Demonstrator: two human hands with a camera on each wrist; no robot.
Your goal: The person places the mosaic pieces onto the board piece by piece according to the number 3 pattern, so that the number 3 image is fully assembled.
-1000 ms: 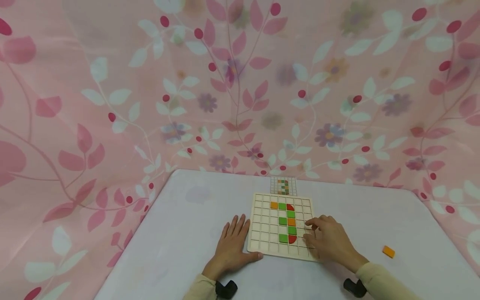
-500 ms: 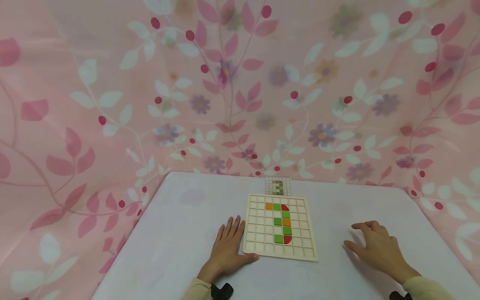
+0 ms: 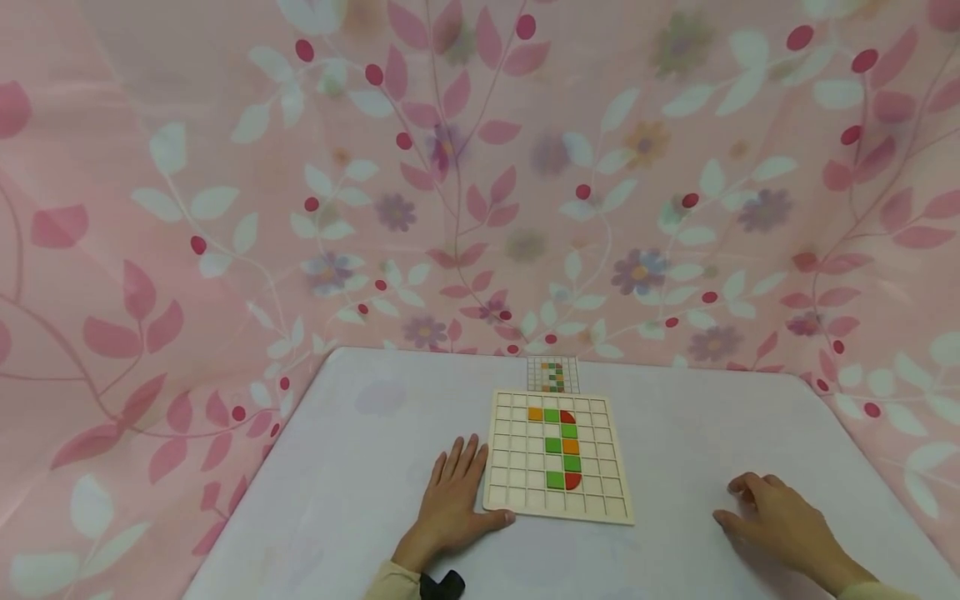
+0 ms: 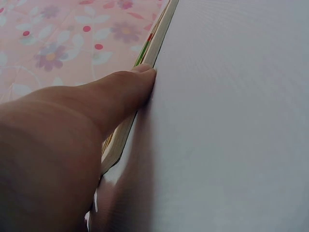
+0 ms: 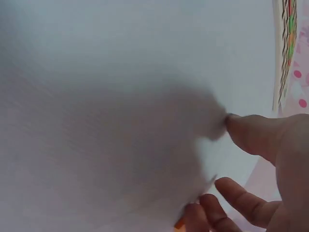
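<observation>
A square wooden grid board (image 3: 517, 479) lies on the white table, with several green, orange and red tiles (image 3: 572, 463) set in its cells. My left hand (image 3: 450, 504) lies flat at its left side, fingers spread. In the left wrist view the thumb (image 4: 137, 82) rests against the board's near edge. My right hand (image 3: 783, 525) is low over the table, well right of the board. An orange tile (image 5: 179, 223) peeks out by its fingertips in the right wrist view, while the thumb (image 5: 239, 128) stands apart from the fingers. The hand hides this tile in the head view.
Behind the board lies a small card (image 3: 552, 375) printed with a grid and a coloured pattern. A pink floral cloth (image 3: 480, 167) hangs at the back of the white table (image 3: 405, 400). A black strap piece (image 3: 442, 586) sits at my left wrist.
My right hand has left the board's right edge, moved right and come down over the loose orange tile. My left hand has stayed at the board. The head view has shifted slightly.
</observation>
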